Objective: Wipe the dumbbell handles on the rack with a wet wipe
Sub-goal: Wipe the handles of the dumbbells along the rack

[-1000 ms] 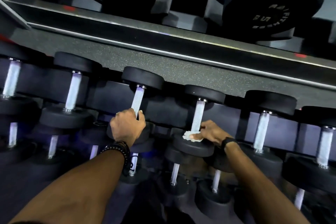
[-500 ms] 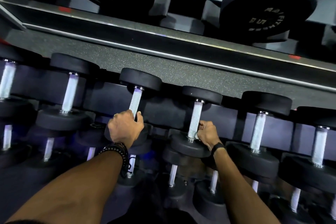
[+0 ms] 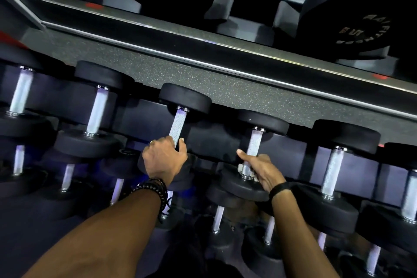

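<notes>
We are at the rack [image 3: 225, 67], a long tiered frame with rows of black dumbbells lying across it, their pale knurled handles pointing away from us; bigger dumbbells sit on the tier above. On the middle tier our left hand [image 3: 164, 160] is wrapped round the near end of one handle [image 3: 177, 124], fingers curled over it and thumb up the side, which we judge is only bracing. Our right hand [image 3: 259, 168] grips the near end of the neighbouring handle [image 3: 254, 142], thumb stretched across the bar, fingers curled round it with the wet wipe [image 3: 242, 168] bunched between palm and metal; only small white edges of it show.

We judge the step in hand to be the wiping of this handle, begun at its near end. The next move calls for sliding the wrapped wipe up the bar toward the far head, keeping it pressed all round, then shifting right to the next handle [image 3: 331, 169].
</notes>
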`<state>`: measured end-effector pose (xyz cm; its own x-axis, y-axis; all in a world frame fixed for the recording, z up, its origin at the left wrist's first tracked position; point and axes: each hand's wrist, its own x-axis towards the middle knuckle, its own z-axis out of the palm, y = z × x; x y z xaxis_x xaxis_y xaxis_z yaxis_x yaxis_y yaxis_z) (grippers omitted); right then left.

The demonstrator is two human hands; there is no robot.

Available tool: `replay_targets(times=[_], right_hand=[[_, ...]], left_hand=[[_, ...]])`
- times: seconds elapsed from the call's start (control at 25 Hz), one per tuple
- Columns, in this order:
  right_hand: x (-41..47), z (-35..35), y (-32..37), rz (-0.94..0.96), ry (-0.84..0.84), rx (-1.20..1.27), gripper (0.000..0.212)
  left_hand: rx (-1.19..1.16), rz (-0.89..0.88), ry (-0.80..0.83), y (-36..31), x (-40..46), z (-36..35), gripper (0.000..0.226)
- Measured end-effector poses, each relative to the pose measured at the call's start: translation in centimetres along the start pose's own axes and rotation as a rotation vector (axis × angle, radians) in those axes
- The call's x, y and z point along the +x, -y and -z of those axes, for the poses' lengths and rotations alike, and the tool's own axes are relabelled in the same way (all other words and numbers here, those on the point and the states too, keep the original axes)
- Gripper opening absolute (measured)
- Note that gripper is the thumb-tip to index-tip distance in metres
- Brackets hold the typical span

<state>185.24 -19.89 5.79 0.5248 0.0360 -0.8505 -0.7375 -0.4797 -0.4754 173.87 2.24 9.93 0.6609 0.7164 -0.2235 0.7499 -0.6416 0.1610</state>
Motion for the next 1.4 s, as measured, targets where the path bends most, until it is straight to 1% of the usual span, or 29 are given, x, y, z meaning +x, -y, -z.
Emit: replay_targets(times=[0.04, 0.08, 0.12, 0.16, 0.2, 0.24, 0.32, 0.4, 0.44, 0.48, 0.52, 0.64, 0.72, 0.8, 0.84, 0.92, 1.04, 1.08, 1.16, 1.24, 1.28, 1.32, 1.36, 1.4], right_hand=[[0.1, -0.2, -0.3, 0.038, -0.043, 0.002, 0.058], [0.1, -0.3, -0.4, 0.056, -0.016, 0.058, 0.051], [0.0, -0.4, -0.4, 0.068, 0.055, 0.12, 0.044], [-0.3, -0.4, -0.2, 0.073, 0.13, 0.141, 0.041], [-0.4, -0.6, -0.2, 0.098, 0.179, 0.145, 0.043], [-0.2, -0.5, -0.2, 0.12, 0.174, 0.113, 0.048], [-0.5, -0.4, -0.3, 0.164, 0.074, 0.012, 0.051], [-1.3, 0.1, -0.6, 0.26, -0.07, -0.259, 0.048], [-1.8, 0.5, -1.1, 0.324, -0.148, -0.377, 0.052], [-2.3, 0.8, -1.9, 0.391, -0.216, -0.445, 0.056], [-2.9, 1.1, -2.6, 0.467, -0.265, -0.447, 0.056], [-3.7, 1.0, -3.0, 0.775, -0.433, -0.402, 0.03], [-2.6, 0.7, -0.7, 0.876, -0.583, -0.328, 0.024], [-1.4, 0.4, 1.8, 0.859, -0.69, -0.197, 0.016], [-1.2, 0.2, 2.2, 0.844, -0.706, -0.159, 0.013], [-1.5, 0.2, 0.7, 0.763, -0.675, -0.2, 0.015], [-3.4, 0.8, -2.8, 0.531, -0.577, -0.343, 0.013], [-3.5, 0.9, -2.9, 0.501, -0.568, -0.365, 0.015], [-3.0, 0.7, 0.0, 0.523, -0.613, -0.315, 0.02], [-1.9, 0.8, 3.7, 0.494, -0.68, -0.175, 0.024], [-1.3, 1.0, 4.1, 0.456, -0.656, -0.143, 0.026], [-0.6, 1.0, 3.3, 0.413, -0.607, -0.176, 0.025], [-0.3, 1.0, 1.9, 0.385, -0.512, -0.223, 0.024], [-0.4, 1.0, 0.0, 0.36, -0.372, -0.245, 0.027]], left_hand=[[-0.005, 0.001, 0.0, 0.0, 0.0, 0.1, 0.039], [-0.013, -0.005, -0.005, 0.0, 0.0, 0.0, 0.038], [-0.018, -0.009, -0.008, 0.0, 0.0, 0.0, 0.038], [-0.017, -0.011, -0.013, 0.0, -0.1, 0.0, 0.038], [-0.016, -0.009, -0.015, 0.0, -0.1, 0.0, 0.038], [-0.016, -0.007, -0.015, 0.0, -0.1, 0.0, 0.037], [-0.017, -0.005, -0.015, 0.1, 0.0, 0.0, 0.037], [-0.014, 0.004, -0.017, 0.0, 0.0, 0.0, 0.036], [-0.015, 0.008, -0.021, 0.0, 0.0, 0.0, 0.036], [-0.019, 0.01, -0.024, 0.1, 0.0, 0.0, 0.036], [-0.02, 0.008, -0.023, 0.1, 0.0, 0.0, 0.035], [-0.003, 0.001, -0.01, 0.0, 0.0, -0.1, 0.035], [-0.001, -0.004, -0.012, 0.0, 0.0, -0.1, 0.035], [-0.005, 0.002, -0.016, 0.0, 0.0, 0.0, 0.035], [-0.009, 0.005, -0.012, 0.0, 0.0, 0.0, 0.035], [-0.008, -0.003, -0.008, 0.0, 0.0, 0.0, 0.036], [-0.004, -0.008, -0.01, 0.0, 0.0, 0.0, 0.035], [-0.003, -0.015, -0.013, 0.0, 0.0, 0.0, 0.035], [-0.003, -0.019, -0.014, 0.0, -0.1, 0.0, 0.035], [-0.014, -0.014, -0.015, 0.0, -0.1, 0.0, 0.036], [-0.015, -0.012, -0.018, 0.0, -0.1, 0.0, 0.036], [-0.012, -0.012, -0.018, 0.0, 0.0, 0.0, 0.036], [-0.012, -0.012, -0.017, 0.0, 0.0, 0.0, 0.036], [-0.016, -0.009, -0.014, 0.0, 0.0, 0.0, 0.036]])
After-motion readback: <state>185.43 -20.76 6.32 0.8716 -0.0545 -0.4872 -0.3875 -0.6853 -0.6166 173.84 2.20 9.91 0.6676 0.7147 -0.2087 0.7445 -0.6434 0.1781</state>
